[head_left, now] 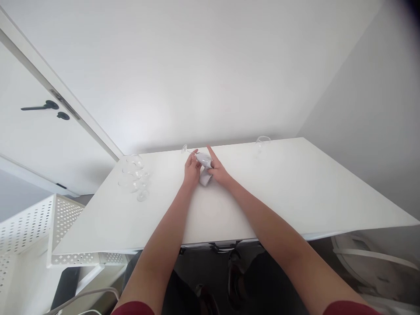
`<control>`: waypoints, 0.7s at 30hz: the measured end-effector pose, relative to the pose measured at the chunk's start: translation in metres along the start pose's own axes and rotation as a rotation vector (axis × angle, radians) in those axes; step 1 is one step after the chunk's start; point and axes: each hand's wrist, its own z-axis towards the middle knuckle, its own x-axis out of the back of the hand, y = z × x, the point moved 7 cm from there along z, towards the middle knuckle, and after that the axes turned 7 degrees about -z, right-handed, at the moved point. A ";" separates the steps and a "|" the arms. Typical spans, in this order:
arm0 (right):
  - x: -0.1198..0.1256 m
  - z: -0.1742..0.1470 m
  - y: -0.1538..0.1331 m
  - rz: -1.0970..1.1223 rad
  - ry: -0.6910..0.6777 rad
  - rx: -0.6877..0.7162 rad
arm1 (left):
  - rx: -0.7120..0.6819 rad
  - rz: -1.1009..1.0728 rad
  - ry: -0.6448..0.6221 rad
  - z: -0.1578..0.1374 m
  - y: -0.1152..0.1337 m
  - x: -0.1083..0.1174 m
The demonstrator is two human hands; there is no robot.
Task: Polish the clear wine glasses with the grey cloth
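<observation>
Tilted on its side above the white table (278, 188) is a stemmed wine glass (203, 160), its foot pointing up and left. My left hand (192, 169) is closed around the glass near the stem and lower bowl. At the rim end, my right hand (219, 171) grips a light grey cloth (205, 178) against the glass, its index finger stretched out. Part of the cloth hangs below the bowl between my hands. Whether the cloth also reaches inside the bowl, I cannot tell.
Several clear stemmed glasses (134, 173) stand grouped at the table's left. Another glass (262, 140) is by the back edge, right of centre. A perforated white metal rack (65, 214) adjoins the left side; a door with a black handle (39, 106) is beyond.
</observation>
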 end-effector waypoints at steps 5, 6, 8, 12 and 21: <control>0.006 0.003 0.010 0.152 0.032 -0.060 | 0.047 -0.003 0.036 0.001 -0.005 0.003; 0.009 0.003 0.011 0.090 0.067 -0.048 | 0.063 0.027 0.037 0.000 -0.007 0.003; 0.010 0.003 0.012 -0.081 0.110 -0.015 | 0.104 0.075 0.053 -0.002 -0.011 0.003; 0.000 0.004 0.015 -0.198 0.049 -0.043 | 0.153 0.032 0.099 -0.002 -0.012 0.008; 0.016 -0.001 0.010 0.001 0.183 -0.061 | 0.203 -0.064 -0.007 -0.005 -0.011 -0.004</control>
